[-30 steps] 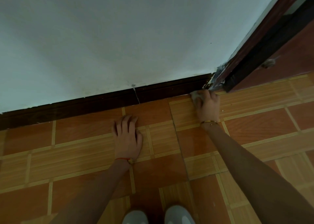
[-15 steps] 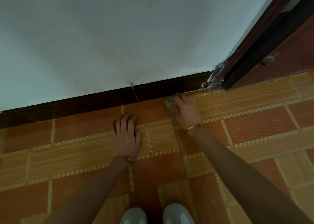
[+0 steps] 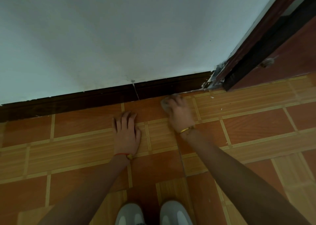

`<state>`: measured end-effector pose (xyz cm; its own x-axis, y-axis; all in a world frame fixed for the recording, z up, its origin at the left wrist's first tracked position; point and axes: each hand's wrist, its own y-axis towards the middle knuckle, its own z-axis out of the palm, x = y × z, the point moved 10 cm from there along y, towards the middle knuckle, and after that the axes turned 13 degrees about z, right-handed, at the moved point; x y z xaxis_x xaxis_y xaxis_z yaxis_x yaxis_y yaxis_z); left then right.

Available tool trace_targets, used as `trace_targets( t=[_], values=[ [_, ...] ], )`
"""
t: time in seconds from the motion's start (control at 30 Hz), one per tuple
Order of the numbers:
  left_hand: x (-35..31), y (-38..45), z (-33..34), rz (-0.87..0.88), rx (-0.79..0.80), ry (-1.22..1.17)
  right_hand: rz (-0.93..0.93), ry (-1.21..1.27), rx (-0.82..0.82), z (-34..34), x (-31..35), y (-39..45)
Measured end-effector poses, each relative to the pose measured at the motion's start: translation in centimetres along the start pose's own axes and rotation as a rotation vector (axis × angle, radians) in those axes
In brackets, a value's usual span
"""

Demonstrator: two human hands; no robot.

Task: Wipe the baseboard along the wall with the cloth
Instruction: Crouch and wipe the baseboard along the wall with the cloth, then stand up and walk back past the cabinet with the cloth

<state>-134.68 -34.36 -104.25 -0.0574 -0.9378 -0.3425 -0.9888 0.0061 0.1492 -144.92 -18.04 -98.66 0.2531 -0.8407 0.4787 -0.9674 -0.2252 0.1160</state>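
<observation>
Beside door frame [image 3: 242,67], right hand [image 3: 179,112] clamps cloth [image 3: 164,103] against baseboard [image 3: 102,96] foot; mid-wipe. Left hand [image 3: 126,132] flat on floor [image 3: 256,122], fingers spread. Next: slide cloth leftward, away from frame.

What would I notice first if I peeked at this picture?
Two bare arms reaching down to an orange tiled floor. The right hand grips a pale cloth at the foot of the dark baseboard, while the left hand rests flat on the tiles. Grey shoes peek in at the bottom.
</observation>
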Motion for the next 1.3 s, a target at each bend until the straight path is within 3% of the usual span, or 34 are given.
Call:
trace_targets(
  t=[0.17, 0.43, 0.63, 0.9, 1.3],
  values=[
    [0.2, -0.4, -0.6, 0.002, 0.050, -0.065, -0.078, 0.057, 0.228, 4.9, 5.1, -1.3],
    [2.7, -2.3, -2.7, -0.056, 0.139, -0.088, 0.187, 0.178, 0.233, 3.6, 1.7, -1.1],
    [2.5, -0.7, -7.3, -0.182, 0.244, -0.118, 0.215, 0.190, 0.230, -1.2, 2.7, -0.6],
    [-4.4, 2.8, -27.8, -0.166, 0.143, -0.162, 0.180, 0.262, 0.195, -19.9, 12.6, 1.8],
    [-15.1, 3.5, -71.5, -0.264, -0.126, -0.127, 0.013, 0.417, 0.209, -54.2, 37.6, 4.1]
  ],
)
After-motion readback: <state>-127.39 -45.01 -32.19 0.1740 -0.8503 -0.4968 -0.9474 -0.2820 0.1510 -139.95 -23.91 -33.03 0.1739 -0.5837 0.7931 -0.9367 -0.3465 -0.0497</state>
